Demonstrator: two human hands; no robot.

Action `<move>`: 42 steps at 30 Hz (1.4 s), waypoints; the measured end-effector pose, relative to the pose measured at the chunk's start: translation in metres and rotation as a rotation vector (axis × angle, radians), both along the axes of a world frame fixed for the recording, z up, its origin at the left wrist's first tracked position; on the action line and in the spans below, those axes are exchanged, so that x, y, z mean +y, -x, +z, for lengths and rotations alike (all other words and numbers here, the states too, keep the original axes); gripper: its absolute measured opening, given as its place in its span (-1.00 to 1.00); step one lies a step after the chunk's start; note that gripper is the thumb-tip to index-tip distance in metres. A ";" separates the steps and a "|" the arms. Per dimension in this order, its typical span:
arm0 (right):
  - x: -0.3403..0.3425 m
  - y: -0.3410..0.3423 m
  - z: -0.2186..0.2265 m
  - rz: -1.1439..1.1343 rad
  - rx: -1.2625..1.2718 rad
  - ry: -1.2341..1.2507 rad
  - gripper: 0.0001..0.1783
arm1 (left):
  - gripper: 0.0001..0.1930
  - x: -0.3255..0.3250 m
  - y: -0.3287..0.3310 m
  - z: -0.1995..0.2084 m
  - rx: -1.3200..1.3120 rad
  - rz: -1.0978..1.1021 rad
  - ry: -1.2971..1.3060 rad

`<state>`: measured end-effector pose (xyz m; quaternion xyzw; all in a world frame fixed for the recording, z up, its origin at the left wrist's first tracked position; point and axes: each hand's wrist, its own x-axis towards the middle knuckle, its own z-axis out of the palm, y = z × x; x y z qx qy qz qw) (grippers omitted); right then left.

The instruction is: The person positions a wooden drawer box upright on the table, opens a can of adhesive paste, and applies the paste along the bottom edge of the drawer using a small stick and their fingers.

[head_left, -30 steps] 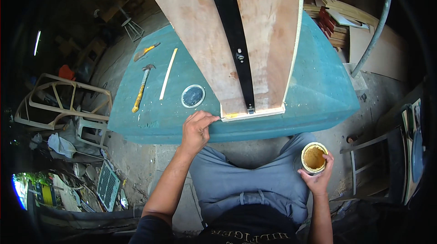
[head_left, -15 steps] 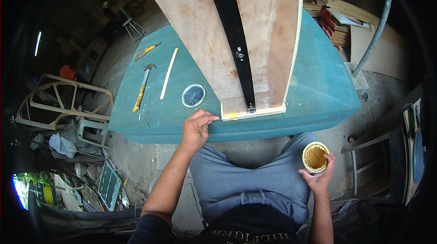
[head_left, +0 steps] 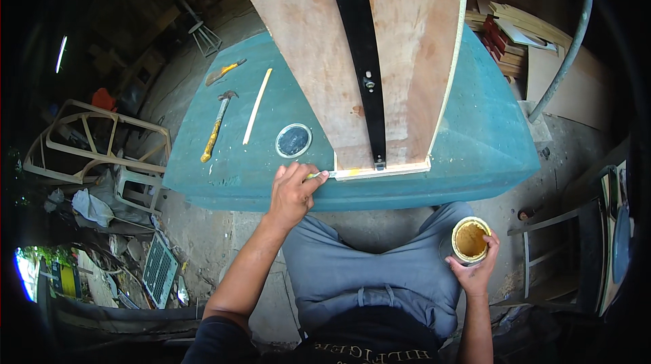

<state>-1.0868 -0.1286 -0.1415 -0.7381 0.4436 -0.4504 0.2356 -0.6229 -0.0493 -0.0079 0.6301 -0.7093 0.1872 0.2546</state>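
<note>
Teal tabletop (head_left: 485, 126), hands (head_left: 291, 194) well apart

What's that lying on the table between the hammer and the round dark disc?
In the head view, a thin pale strip lies between the hammer and the disc.

Left forearm (head_left: 245, 272) bare, slanting up and right from lower edge of view; left hand (head_left: 291, 194) back-side up, fingers curled, thumb and index pinched, pointing right; right forearm (head_left: 479, 327) near vertical, shorter in view; right hand (head_left: 475, 271) cupped in a C-shaped grip, thumb at left, fingers wrapped at right; hands well apart, left one farther forward.
</note>
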 end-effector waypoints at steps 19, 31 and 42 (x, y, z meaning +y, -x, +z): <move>-0.001 0.000 -0.002 0.028 -0.025 -0.011 0.13 | -0.68 0.021 0.007 0.003 0.185 0.085 0.042; 0.000 0.000 -0.002 0.019 -0.016 -0.021 0.14 | -0.58 -0.002 0.012 -0.003 0.065 0.064 -0.006; -0.001 0.002 -0.003 0.004 -0.006 -0.007 0.14 | -0.63 0.002 -0.010 0.004 0.452 -0.003 -0.083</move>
